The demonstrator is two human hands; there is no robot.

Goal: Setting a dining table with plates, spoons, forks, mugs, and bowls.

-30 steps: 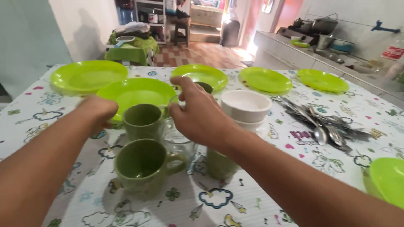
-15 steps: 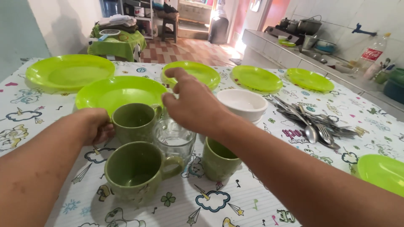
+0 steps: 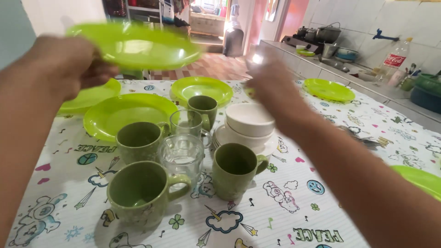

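Left hand (image 3: 69, 62) is holding a green plate (image 3: 138, 46) up over the table (image 3: 285, 202); right hand (image 3: 271, 87) is hovering blurred above the white bowls (image 3: 250, 120) and mugs (image 3: 234, 167).

Both hands (image 3: 69, 64) and the raised green plate (image 3: 138, 46) are motion-blurred.

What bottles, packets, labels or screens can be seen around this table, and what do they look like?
Plastic bottle: on the counter at far right, by the tiled wall; tall, clear, with a red label band bearing white lettering.
Tablecloth: covers the table; white, printed with cartoon bears, clouds, clovers and some coloured lettering.
No screens or signs are in view, and no other packages are clear enough to tell.
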